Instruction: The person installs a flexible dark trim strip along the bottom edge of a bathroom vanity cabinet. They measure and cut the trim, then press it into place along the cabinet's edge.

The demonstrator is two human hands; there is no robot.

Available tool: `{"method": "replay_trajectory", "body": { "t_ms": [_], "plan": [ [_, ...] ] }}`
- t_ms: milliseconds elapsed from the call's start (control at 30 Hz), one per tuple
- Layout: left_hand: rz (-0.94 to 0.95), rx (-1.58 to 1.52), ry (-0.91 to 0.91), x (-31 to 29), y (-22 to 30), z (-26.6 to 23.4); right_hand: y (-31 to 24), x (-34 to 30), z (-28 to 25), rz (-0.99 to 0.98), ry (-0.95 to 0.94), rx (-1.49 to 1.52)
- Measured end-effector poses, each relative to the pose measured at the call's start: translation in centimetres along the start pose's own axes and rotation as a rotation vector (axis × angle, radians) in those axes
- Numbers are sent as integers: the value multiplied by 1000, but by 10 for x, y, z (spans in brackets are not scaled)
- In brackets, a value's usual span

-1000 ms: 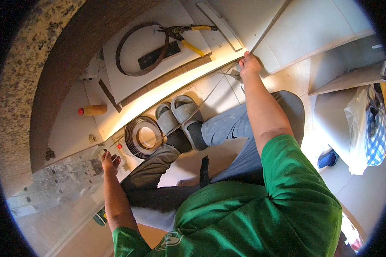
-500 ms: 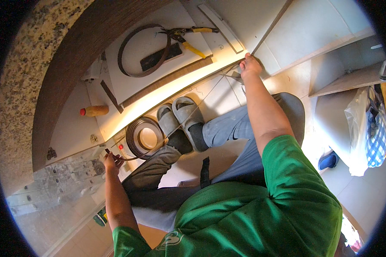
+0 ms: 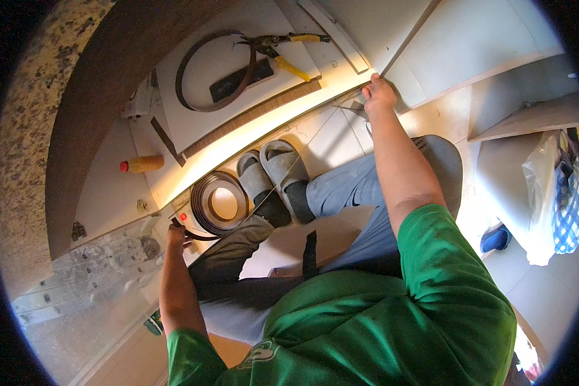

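Observation:
A coil of brown edge-banding strip lies beside my feet, to the left of my grey slippers. My left hand is closed on the strip at the coil's near left side. A thin length of it runs edge-on across my slippers toward my right hand. That hand is pinched on the strip's far end, close to the cabinet's front edge. Its fingertips partly hide the end. Below the right hand, scissors lie near the cabinet edge, partly covered by the wrist.
Inside the lit cabinet sit yellow-handled snips, a loop of brown strip, a black block and a yellow bottle with a red cap. A speckled stone slab borders the left. Plastic bags hang at right.
My left hand has moved right and slightly toward me, closer to the coil, still gripping the strip. My right hand stays at the cabinet edge. The view has shifted slightly.

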State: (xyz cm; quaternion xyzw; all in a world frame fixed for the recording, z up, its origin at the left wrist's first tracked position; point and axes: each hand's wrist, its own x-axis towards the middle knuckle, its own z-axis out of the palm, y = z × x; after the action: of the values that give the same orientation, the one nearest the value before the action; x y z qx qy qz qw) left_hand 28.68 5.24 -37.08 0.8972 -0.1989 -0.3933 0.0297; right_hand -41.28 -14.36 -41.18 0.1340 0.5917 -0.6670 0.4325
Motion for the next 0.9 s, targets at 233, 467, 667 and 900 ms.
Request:
{"method": "replay_trajectory", "body": {
  "t_ms": [233, 467, 667, 900],
  "plan": [
    [247, 586, 194, 10, 6, 10, -4, -2, 0, 24, -24, -37],
    [595, 1460, 323, -66, 57, 39, -9, -17, 3, 46, -10, 40],
    [1135, 1026, -200, -98, 90, 86, -9, -16, 3, 65, -12, 48],
    [1428, 414, -245, -168, 165, 186, -7, -10, 1, 67, -25, 48]
  ]
}}
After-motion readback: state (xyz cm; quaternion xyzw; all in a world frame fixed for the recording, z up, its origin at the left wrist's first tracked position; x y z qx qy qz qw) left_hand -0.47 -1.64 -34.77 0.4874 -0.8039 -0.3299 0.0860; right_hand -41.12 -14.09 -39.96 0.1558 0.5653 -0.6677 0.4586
